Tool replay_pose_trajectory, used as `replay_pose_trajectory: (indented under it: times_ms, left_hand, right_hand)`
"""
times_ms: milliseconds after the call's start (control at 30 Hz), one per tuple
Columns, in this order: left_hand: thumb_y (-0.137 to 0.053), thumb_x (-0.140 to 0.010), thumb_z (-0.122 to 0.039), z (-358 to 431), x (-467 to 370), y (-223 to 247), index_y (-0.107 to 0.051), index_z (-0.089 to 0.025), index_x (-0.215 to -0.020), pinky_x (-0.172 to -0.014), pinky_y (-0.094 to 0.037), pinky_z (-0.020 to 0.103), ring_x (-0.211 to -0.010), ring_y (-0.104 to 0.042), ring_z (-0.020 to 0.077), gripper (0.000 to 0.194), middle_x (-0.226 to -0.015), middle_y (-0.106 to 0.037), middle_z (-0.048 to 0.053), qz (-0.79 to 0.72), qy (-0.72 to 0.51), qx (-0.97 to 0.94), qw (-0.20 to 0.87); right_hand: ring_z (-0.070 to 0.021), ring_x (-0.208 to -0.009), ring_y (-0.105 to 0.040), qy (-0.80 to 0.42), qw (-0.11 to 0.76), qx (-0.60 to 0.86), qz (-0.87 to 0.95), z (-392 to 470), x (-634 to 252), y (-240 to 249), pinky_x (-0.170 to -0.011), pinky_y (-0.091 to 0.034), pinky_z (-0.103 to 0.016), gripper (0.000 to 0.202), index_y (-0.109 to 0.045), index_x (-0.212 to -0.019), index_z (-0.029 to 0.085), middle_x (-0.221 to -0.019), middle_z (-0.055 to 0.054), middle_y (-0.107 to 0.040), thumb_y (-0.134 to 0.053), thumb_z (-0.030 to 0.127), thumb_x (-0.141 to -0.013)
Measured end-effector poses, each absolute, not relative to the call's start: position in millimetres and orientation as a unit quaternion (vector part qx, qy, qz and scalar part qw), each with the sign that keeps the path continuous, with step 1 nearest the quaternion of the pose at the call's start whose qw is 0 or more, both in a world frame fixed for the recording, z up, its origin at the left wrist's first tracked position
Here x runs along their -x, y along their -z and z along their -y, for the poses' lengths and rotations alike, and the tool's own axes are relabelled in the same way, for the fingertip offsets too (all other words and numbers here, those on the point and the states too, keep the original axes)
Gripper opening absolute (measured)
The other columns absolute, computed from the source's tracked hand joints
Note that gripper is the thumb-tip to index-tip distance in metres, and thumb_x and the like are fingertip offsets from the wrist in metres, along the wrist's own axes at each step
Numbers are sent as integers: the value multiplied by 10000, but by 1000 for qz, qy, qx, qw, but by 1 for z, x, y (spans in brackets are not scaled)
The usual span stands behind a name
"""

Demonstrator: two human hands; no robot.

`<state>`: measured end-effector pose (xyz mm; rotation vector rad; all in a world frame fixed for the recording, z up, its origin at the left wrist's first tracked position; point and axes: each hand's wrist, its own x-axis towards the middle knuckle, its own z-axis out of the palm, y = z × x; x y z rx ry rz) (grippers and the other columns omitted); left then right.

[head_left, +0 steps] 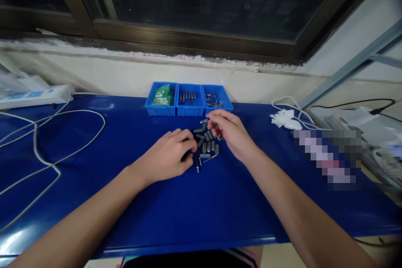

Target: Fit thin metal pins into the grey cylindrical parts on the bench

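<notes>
Several dark metal cylinders [209, 147] lie in a loose pile on the blue table, with a few thin metal pins [197, 163] at the near side. My left hand [174, 153] rests at the pile's left edge, fingers curled; what it may hold is hidden. Over the right side of the pile, my right hand [228, 130] has its fingers bent together, and their tips are too small to make out. Behind the pile stand three blue bins: the left bin [161, 111] has green packets, the middle bin [190, 111] cylinders, the right bin [219, 108] small metal pins.
White cables [58, 171] loop over the table's left side near a power strip [37, 96]. At the right back lie a crumpled white tissue [285, 119] and more cable. A pixelated item [326, 159] is on the right. The wall and window stand behind the bins.
</notes>
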<state>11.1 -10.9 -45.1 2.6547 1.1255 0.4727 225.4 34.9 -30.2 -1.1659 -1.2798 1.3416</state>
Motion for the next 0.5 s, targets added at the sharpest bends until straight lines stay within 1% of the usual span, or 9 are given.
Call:
replay_pose_trajectory:
  times_ms: [167,267,333,433,500]
  left_hand:
    - [-586,-957,-181,8,-9,46,-672,-189,-983,-904,-503,461,-943,-625,246,90,-1020,-661,49,-413,-155,-892,99]
    - [-610,-970,-194,6,-9,48,-650,-197,-1041,-892,-505,445,-955,-641,250,81,-1027,-677,41,-428,-171,-883,90]
    - [-592,-982,-173,5,-10,50,-636,-212,-1061,-858,-499,424,-951,-650,248,98,-1024,-686,30,-431,-179,-881,80]
    - [-538,-982,-114,4,-11,51,-616,-221,-1006,-794,-472,391,-881,-651,228,134,-968,-683,16,-436,-178,-879,68]
    - [-538,-961,-95,3,-10,51,-590,-220,-971,-761,-456,375,-837,-639,220,136,-919,-665,12,-442,-174,-878,66]
  right_hand:
    - [-97,-572,-527,-542,447,462,541,-33,-224,30,-570,-355,-296,201,-715,-859,220,-734,17,-649,-742,419,-865]
    - [-97,-575,-533,-530,439,463,559,-33,-223,31,-576,-367,-297,190,-713,-862,219,-740,16,-652,-726,407,-883]
    - [-97,-570,-532,-525,436,462,567,-33,-222,31,-576,-373,-297,181,-711,-869,220,-743,17,-658,-728,399,-882]
    - [-99,-571,-532,-522,426,465,574,-32,-221,31,-580,-387,-295,179,-703,-876,220,-741,21,-659,-723,397,-885]
    - [-104,-580,-533,-513,411,474,585,-31,-221,31,-589,-399,-298,191,-695,-883,221,-744,20,-657,-702,411,-901]
